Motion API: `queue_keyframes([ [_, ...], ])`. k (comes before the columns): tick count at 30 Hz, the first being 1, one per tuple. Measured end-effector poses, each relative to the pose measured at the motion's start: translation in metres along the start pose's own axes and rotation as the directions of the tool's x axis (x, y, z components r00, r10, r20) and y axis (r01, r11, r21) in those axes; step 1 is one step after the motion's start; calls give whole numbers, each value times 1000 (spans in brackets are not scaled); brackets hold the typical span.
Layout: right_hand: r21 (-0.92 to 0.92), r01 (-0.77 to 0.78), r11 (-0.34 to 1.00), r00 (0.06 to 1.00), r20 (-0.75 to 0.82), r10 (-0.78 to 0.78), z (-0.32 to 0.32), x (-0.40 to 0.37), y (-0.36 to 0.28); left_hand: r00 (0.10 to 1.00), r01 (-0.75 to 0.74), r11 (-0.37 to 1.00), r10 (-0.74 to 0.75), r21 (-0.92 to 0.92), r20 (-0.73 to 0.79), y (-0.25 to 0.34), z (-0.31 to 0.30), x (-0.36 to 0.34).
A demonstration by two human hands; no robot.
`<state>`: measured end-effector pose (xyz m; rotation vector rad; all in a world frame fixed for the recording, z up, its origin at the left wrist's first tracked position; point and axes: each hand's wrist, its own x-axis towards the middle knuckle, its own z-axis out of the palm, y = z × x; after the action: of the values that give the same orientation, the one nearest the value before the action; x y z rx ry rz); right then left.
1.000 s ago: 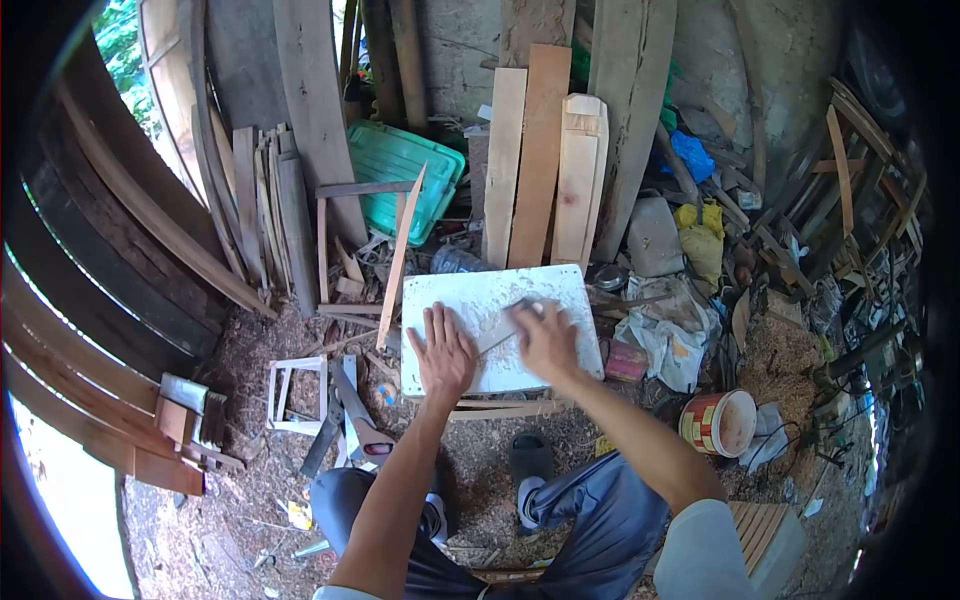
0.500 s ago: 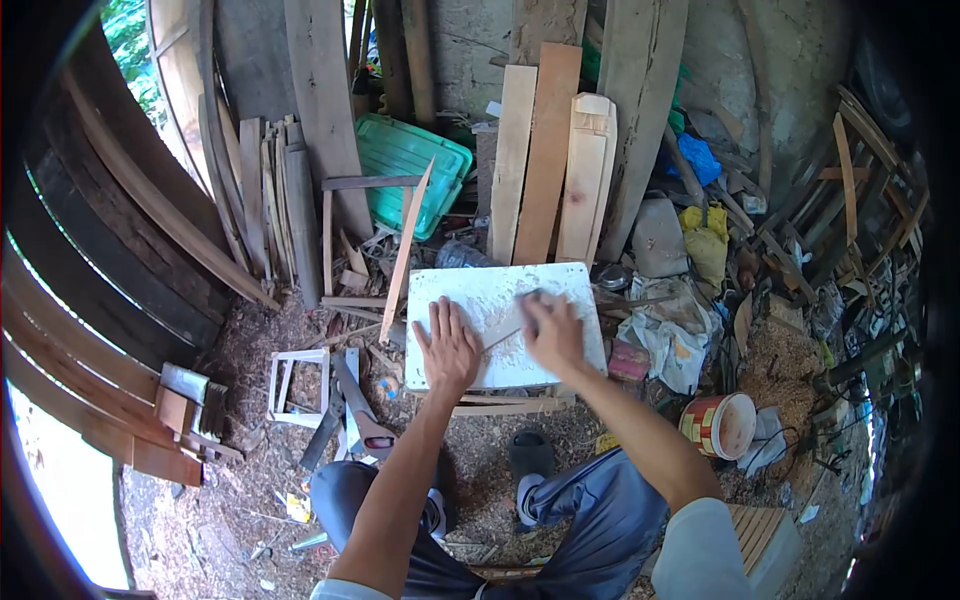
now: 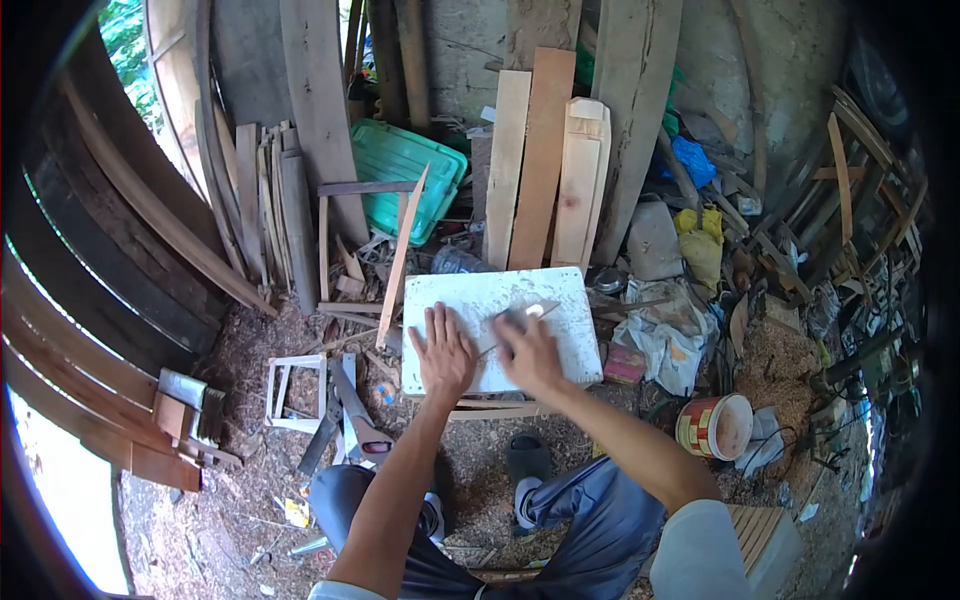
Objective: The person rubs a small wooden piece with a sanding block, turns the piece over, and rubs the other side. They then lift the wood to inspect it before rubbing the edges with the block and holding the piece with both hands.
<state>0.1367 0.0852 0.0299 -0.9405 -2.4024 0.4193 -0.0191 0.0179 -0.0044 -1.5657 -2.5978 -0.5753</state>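
Note:
A white, worn board (image 3: 428, 292) lies flat in front of me, its surface scratched and speckled. My left hand (image 3: 447, 352) rests on its left half, palm down with fingers spread. A thin light strip, perhaps wood (image 3: 546, 306), runs slantwise across the board, its lower end reaching towards the left hand. Over the strip is my right hand (image 3: 530, 352), smeared by motion, with fingers curled. Something small and dark (image 3: 504, 319) shows at its fingertips; I cannot make out what it is.
A handsaw (image 3: 365, 425) and a small white frame (image 3: 297, 392) lie on the shavings-covered ground at left. A paint bucket (image 3: 714, 427) stands at right. Planks (image 3: 540, 160) and a green plastic lid (image 3: 405, 180) lean at the back. A slipper (image 3: 528, 456) is below the board.
My right hand has moved left and slightly nearer to me along the strip, uncovering the strip's far end. My left hand stays flat in place. The view has shifted slightly.

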Motion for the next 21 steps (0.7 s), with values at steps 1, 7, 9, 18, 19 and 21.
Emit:
queue_keyframes([
  [1, 9, 31, 999, 994, 106, -31, -3, -5, -11, 1000, -5, 1000, 5, 4, -4, 1, -1, 4],
  [7, -261, -258, 930, 966, -56, 252, -36, 27, 48, 1000, -12, 1000, 12, -2, -12, -3, 4, 0],
  [9, -323, -271, 907, 962, -128, 242, -35, 24, 52, 1000, -1, 1000, 1, 3, -10, -5, 5, -1],
  [18, -209, -26, 978, 1000, 5, 28, 0, 15, 4, 1000, -6, 1000, 6, 7, 9, -3, 1, 0],
  [19, -199, -122, 972, 991, -78, 109, -4, 24, 23, 1000, -1, 1000, 1, 10, 9, -4, 2, -2],
  [21, -254, -246, 936, 969, -95, 229, -26, 30, 48, 1000, -11, 1000, 11, 12, -6, -4, 2, -1],
])
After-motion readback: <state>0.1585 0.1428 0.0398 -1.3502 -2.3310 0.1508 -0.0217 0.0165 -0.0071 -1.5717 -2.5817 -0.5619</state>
